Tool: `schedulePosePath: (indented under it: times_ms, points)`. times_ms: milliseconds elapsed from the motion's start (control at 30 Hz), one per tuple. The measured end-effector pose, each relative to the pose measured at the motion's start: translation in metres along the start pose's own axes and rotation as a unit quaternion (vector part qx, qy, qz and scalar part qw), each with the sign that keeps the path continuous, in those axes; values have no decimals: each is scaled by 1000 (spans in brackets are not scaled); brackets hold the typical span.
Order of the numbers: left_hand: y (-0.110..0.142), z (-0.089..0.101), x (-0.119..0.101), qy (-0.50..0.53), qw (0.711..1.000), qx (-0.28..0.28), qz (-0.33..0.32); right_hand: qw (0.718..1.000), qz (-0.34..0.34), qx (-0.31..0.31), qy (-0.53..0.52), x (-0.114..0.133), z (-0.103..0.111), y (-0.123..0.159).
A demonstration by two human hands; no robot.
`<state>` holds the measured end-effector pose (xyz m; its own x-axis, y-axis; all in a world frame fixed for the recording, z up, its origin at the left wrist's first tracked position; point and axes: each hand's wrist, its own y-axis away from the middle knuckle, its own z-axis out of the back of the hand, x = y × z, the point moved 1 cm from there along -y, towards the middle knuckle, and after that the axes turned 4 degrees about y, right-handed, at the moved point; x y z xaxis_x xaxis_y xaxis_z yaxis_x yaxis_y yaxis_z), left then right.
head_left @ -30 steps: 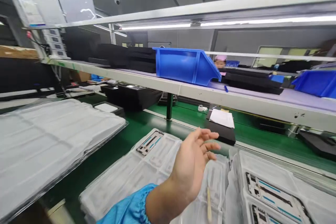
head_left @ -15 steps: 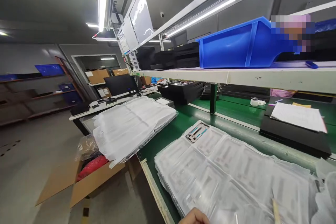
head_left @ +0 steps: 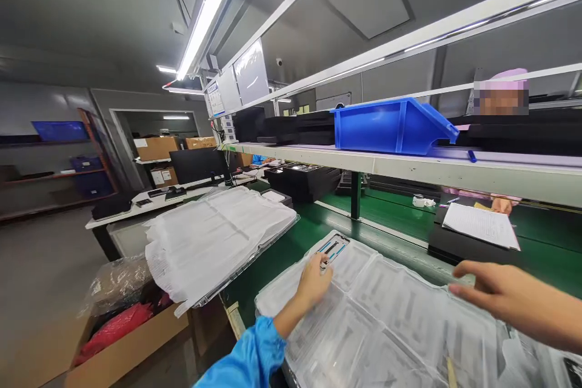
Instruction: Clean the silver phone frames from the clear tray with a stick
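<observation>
My left hand [head_left: 314,280], in a blue sleeve, reaches to the far left corner of a tray stack covered with thin white sheet [head_left: 400,297]. Its fingers are closed on the near end of a phone frame [head_left: 335,247] with blue strips, which lies on the sheet. The fingertips are partly hidden. My right hand [head_left: 495,288] hovers over the right side of the stack, thumb and fingers apart, holding nothing. Below it a thin, pale-handled tool [head_left: 450,371] lies on the sheet. Dark shapes of more parts show through the covering.
Another sheet-covered tray stack [head_left: 227,224] overhangs the bench's left edge, above an open carton [head_left: 131,345]. Ahead, a shelf [head_left: 386,165] carries a blue bin [head_left: 373,127]. Papers [head_left: 481,225] lie on a black block [head_left: 448,245], near a co-worker's hand [head_left: 504,204].
My left hand has moved forward from the bottom edge to the phone frame. My right hand has come into view from the right. The camera view has shifted; a co-worker's hand shows by the papers.
</observation>
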<state>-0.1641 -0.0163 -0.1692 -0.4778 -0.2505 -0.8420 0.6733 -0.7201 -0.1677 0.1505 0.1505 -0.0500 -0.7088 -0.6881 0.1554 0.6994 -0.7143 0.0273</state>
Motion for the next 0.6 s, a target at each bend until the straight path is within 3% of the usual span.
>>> schedulePosePath:
  times_ms: [67, 200, 367, 433, 533, 600]
  points:
    - [-25, -2, -2, -84, 996, -11, 6, 998, -6, 59, 15, 17, -20, -16]
    - [-46, -9, -4, -221, 975, -2, 13, 998, -24, 44, 35, 43, -62, -38]
    - [-55, -11, -9, -312, 949, 18, 45, 997, 8, 72, 11, 61, -80, -40]
    - [-60, -9, -10, -323, 944, 34, 61, 989, 53, 135, -19, 65, -80, -38]
    - [-70, -7, -9, -318, 943, 53, 86, 956, 100, 272, -53, 74, -82, -31]
    - [-78, -5, -8, -306, 945, 56, 104, 936, 116, 327, -64, 84, -86, -27]
